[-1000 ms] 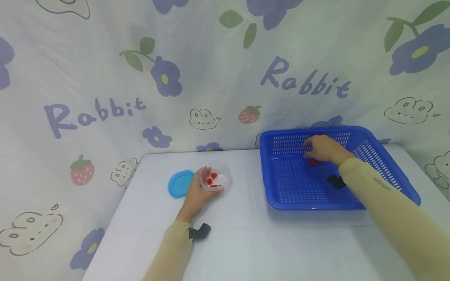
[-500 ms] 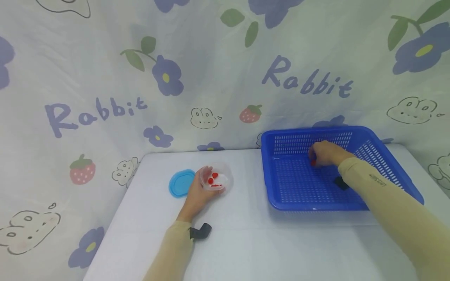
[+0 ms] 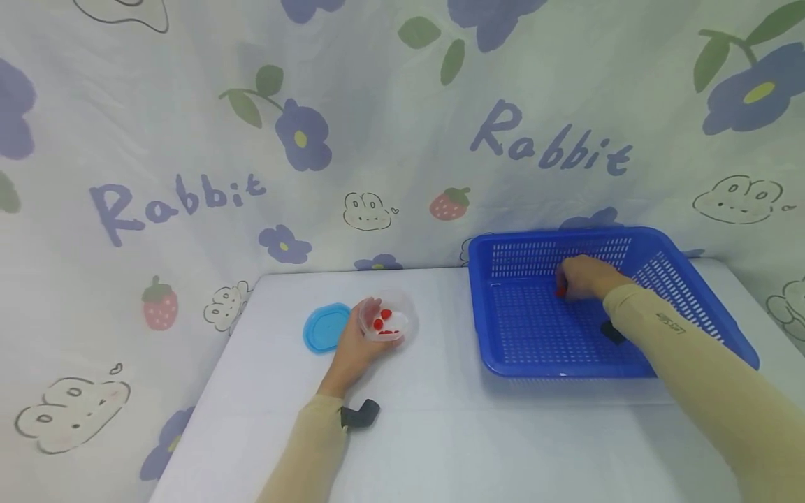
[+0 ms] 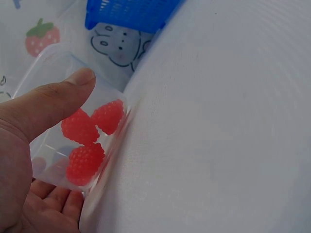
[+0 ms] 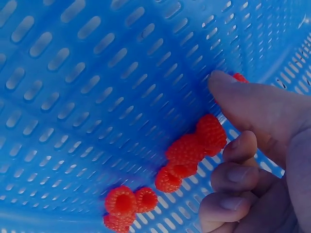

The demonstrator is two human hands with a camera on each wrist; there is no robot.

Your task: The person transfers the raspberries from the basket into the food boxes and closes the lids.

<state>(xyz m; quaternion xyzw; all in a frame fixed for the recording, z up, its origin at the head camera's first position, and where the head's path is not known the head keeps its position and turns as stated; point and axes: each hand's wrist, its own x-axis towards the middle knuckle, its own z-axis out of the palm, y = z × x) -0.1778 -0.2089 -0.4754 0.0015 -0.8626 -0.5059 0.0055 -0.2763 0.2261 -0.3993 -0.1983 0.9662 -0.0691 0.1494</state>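
Observation:
In the head view my left hand (image 3: pixel 355 346) grips a small clear plastic container (image 3: pixel 405 318) with its mouth facing up. Its thumb lies along one wall and its fingers curl round the other side. Red raspberries (image 4: pixel 80 127) sit inside the container. My right hand (image 3: pixel 585 277) reaches down into a blue plastic basket (image 3: pixel 534 370). Its fingers curl beside a row of raspberries (image 5: pixel 187 148) on the basket's slotted surface. A bit of another raspberry (image 5: pixel 239 77) shows past the thumb; I cannot tell whether it is pinched.
A light blue lid (image 3: pixel 325 328) lies left of the container on the white table (image 3: pixel 440 433). Black wrist straps (image 3: pixel 360 414) sit on both sleeves. A patterned cloth (image 3: pixel 390 140) hangs behind the table, close to the basket's back wall.
My right hand has lowered into the basket and shifted slightly right, its fingers drawing in around the raspberries. The left hand keeps holding the container in place.

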